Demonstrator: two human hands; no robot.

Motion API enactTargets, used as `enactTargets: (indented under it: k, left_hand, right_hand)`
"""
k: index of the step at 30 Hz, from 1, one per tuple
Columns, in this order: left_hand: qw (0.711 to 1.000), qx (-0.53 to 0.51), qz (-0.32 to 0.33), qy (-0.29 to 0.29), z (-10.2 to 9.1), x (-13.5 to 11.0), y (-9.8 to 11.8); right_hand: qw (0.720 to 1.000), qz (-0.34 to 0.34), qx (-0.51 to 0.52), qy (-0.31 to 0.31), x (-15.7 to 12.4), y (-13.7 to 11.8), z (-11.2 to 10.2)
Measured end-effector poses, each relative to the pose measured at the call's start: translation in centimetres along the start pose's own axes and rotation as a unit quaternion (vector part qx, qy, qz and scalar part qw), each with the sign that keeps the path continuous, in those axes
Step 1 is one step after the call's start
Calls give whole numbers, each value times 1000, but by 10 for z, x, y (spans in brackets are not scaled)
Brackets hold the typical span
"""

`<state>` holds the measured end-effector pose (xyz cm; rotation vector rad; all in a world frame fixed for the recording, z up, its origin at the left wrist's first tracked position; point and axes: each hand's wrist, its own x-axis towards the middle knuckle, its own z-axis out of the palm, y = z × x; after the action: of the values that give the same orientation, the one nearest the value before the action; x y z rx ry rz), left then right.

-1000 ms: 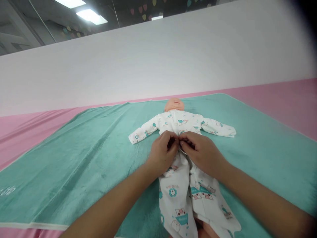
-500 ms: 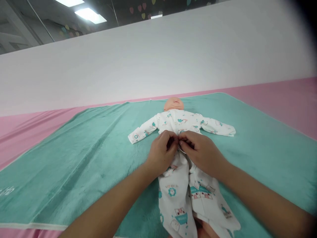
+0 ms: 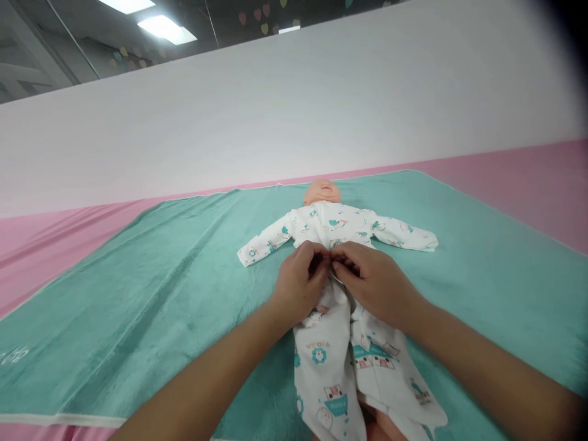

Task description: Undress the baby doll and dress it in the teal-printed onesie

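From my head view, my left hand and right hand meet at the middle of a white cotton sleepsuit with teal prints, worn by a bald vinyl baby doll. My fingers pinch narrowly on its front edges, the exact hold hidden. The suit's long axis runs straight away from me, both hands about equally near, on a teal plush towel over a pink sheet.

A baby doll lies face-up on a green towel, arms spread wide, dressed in a white sleepsuit with teal and pink prints, its front parted down the legs, showing bare doll skin near the feet.
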<state>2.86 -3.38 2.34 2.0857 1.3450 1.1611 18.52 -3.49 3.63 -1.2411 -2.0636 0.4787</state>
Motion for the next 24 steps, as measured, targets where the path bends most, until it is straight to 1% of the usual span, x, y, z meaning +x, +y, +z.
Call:
enactTargets:
  k: [16, 24]
  left_hand:
    - [1000, -3, 5, -9, 0, 0, -1]
    - [1000, -5, 7, 0, 1, 0, -1]
  right_hand:
    - [1000, -11, -5, -6, 0, 1, 0]
    - [1000, -11, -1, -10, -2, 1, -1]
